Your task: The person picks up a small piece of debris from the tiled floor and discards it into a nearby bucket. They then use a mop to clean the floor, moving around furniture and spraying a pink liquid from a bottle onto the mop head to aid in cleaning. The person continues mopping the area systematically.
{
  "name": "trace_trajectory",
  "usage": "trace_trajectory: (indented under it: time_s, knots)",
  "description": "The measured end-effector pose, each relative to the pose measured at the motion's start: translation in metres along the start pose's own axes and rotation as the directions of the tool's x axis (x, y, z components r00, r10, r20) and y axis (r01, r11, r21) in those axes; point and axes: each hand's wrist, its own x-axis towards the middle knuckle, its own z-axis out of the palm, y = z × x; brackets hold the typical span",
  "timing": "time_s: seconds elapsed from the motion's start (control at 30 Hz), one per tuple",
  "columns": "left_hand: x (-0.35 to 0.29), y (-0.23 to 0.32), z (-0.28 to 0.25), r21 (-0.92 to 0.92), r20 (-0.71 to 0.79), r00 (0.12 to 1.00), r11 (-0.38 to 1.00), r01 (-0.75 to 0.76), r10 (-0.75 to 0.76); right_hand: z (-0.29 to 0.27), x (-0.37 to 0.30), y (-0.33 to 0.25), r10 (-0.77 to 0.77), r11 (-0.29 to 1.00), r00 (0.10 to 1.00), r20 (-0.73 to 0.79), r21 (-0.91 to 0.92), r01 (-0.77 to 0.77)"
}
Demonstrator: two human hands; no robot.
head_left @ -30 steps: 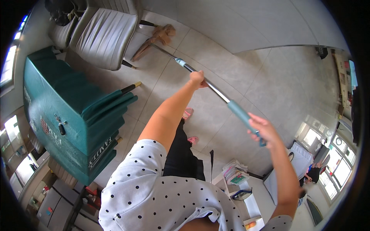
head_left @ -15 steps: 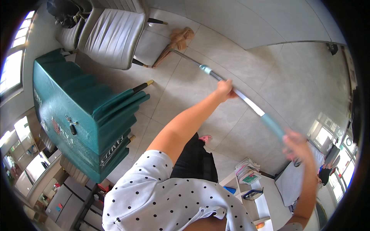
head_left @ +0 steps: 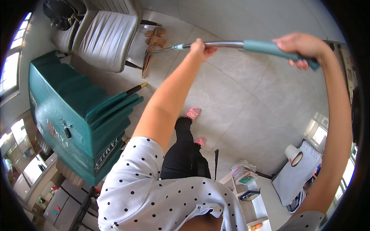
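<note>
Both my hands are closed around the long pole of a mop, which stretches nearly level across the upper part of the view. My left hand grips the metal shaft near the middle. At the far right, my right hand wraps the teal grip near its dark end. The pole's other end reaches a narrow brown head on the floor, beside the front leg of a grey chair. Tan slippers lie against or right by that head; whether they touch cannot be made out.
A table under a dark green cloth stands at the left, with keys on top. Below right are a white shelf with magazines and a pale bag-like bundle. Grey tiled floor surrounds my pink-shod feet.
My right hand has swung up and away from me, turning the pole from a steep slant to nearly level. My left hand went left and up. Brown head and slippers shifted left, toward the chair.
</note>
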Motion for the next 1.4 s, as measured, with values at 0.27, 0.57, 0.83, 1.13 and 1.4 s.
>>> trace_trajectory:
  time_s: [0.27,0.57,0.83,1.13,1.4]
  knots:
    - [0.059,0.040,0.012,-0.003,0.050,0.996,0.997,0.073,-0.073,-0.040,0.050,-0.019,0.035,0.997,0.996,-0.079,-0.061,-0.040]
    - [0.032,-0.169,-0.026,0.356,-0.136,0.931,0.861,0.365,-0.338,0.096,0.011,0.213,0.248,0.830,0.959,0.135,0.481,-0.283]
    - [-0.060,-0.237,-0.043,0.608,-0.125,0.866,0.652,0.453,-0.484,0.197,-0.112,0.251,0.293,0.602,0.948,0.120,0.747,-0.280]
    - [-0.008,-0.092,-0.124,0.246,-0.247,0.969,0.966,0.077,-0.015,0.305,0.010,0.135,-0.280,0.332,0.907,0.316,0.918,-0.217]
    - [-0.034,-0.143,-0.133,0.596,-0.301,0.952,0.768,0.233,-0.055,0.367,-0.006,0.193,-0.400,-0.247,0.885,0.239,0.901,-0.356]
